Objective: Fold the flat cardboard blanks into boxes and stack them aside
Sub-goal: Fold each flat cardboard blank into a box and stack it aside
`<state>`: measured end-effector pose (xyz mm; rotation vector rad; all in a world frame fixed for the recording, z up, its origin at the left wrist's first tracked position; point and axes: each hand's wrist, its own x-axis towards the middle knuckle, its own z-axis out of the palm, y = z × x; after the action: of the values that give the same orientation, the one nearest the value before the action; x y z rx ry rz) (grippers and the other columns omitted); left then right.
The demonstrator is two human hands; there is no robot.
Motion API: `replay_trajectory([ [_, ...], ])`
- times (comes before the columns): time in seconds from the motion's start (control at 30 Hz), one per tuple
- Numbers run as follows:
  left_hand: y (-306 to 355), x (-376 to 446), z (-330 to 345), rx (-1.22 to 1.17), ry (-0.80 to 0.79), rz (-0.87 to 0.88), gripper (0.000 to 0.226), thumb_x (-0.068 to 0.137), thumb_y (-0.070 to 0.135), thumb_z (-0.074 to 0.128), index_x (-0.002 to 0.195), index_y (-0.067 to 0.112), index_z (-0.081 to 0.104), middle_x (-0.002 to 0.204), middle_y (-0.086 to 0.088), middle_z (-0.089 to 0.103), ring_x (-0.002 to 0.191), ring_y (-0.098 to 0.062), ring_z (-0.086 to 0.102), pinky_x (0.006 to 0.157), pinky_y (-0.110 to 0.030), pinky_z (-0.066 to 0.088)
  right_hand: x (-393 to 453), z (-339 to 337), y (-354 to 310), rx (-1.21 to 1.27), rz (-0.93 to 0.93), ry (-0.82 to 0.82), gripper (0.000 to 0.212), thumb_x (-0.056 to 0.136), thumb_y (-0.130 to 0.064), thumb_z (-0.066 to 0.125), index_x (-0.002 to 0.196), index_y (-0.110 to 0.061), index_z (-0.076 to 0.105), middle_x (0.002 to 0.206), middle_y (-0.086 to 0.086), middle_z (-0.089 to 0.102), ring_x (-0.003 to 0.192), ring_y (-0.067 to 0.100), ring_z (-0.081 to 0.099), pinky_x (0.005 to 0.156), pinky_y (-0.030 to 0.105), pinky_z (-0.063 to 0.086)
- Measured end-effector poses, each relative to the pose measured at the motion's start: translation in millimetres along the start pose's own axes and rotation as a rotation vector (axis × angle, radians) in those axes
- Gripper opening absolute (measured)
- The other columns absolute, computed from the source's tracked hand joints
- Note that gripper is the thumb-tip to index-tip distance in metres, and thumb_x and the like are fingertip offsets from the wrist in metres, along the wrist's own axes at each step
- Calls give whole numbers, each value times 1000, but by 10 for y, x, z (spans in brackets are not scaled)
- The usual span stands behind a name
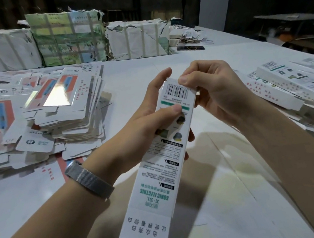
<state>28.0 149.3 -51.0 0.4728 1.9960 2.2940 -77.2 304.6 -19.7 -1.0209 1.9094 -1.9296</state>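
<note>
Two bare hands hold one long white toothbrush box (164,158) above the white table (240,167), its barcode end away from the person and its near flap open toward the camera. The left hand (152,117), above a metal mesh wristband (90,179), grips the box's upper half, thumb across the printed face and fingers curled behind, mostly hidden. The right hand (209,90) pinches the far end at the barcode; whether a flap is between its curled fingers cannot be made out. To the left lies a loose heap of flat blanks (49,114), cut off by the frame edge. To the right, folded boxes (289,82) lie stacked, partly cropped. Taped paper-wrapped bundles (68,38) line the far side; their print is illegible.
</note>
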Motion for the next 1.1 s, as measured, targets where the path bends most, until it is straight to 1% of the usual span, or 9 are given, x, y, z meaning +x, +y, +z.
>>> replay_trajectory([
  [0.13, -36, -9, 9, 130, 24, -20, 82, 102, 9, 48, 149, 58, 5, 94, 0, 76, 72, -25, 73, 62, -31, 58, 23, -26, -21, -63, 75, 30, 33, 89, 0, 55, 64, -12, 38, 62, 1, 66, 70, 21, 67, 64, 39, 42],
  [0.27, -43, 20, 6, 257, 67, -31, 75, 101, 9, 53, 149, 53, 15, 112, 2, 71, 89, -30, 73, 70, -35, 59, 36, -15, 3, -144, 85, 73, 34, 86, 0, 60, 60, -12, 43, 60, 5, 65, 67, 22, 68, 68, 45, 46],
  [0.47, -54, 49, -24, 177, 111, 35, 47, 102, 7, 50, 135, 35, 33, 96, -4, 69, 80, -33, 69, 61, -35, 57, 25, -10, 22, -58, 50, 39, 29, 90, -9, 63, 67, -10, 46, 68, 3, 68, 76, 21, 68, 76, 43, 49],
  [0.53, -60, 47, -46, 178, 120, 62, 42, 103, 11, 49, 133, 35, 32, 94, -3, 70, 81, -32, 70, 62, -36, 57, 28, 8, 36, -27, 37, 22, 26, 93, -13, 62, 69, -7, 52, 69, 1, 68, 79, 20, 68, 78, 43, 51],
  [0.6, -62, 56, -65, 177, 149, 95, 40, 103, 13, 49, 132, 35, 32, 91, -2, 71, 82, -32, 70, 63, -39, 58, 27, 13, 49, -3, 21, 2, 28, 94, -19, 59, 67, -14, 65, 75, -1, 68, 86, 18, 67, 80, 40, 52],
  [0.67, -62, 70, -78, 162, 196, 127, 39, 101, 15, 51, 130, 35, 33, 91, -2, 70, 82, -34, 68, 63, -44, 59, 21, 25, 54, 33, 8, -21, 27, 94, -22, 57, 75, -23, 76, 84, -1, 71, 92, 18, 66, 80, 39, 52],
  [0.77, -60, 86, -84, 150, 253, 155, 41, 92, 19, 53, 125, 37, 37, 93, -2, 68, 84, -37, 64, 67, -55, 57, 14, 48, 75, 112, 38, -47, 19, 94, -18, 59, 92, -21, 77, 92, 4, 72, 96, 22, 65, 84, 42, 52],
  [0.9, -39, 82, -117, 142, 265, 176, 38, 93, 18, 53, 123, 36, 38, 92, 0, 67, 83, -36, 64, 65, -53, 58, 6, 50, 70, 147, 63, -101, 20, 95, -19, 57, 105, -17, 74, 98, 5, 72, 96, 22, 65, 81, 42, 54],
  [1.1, -27, 72, -117, 148, 239, 176, 35, 94, 15, 52, 118, 36, 40, 88, 1, 69, 79, -34, 67, 60, -45, 59, -4, 45, 37, 24, -1, -29, 21, 95, -15, 56, 102, -17, 75, 97, 8, 74, 99, 22, 66, 94, 61, 49],
])
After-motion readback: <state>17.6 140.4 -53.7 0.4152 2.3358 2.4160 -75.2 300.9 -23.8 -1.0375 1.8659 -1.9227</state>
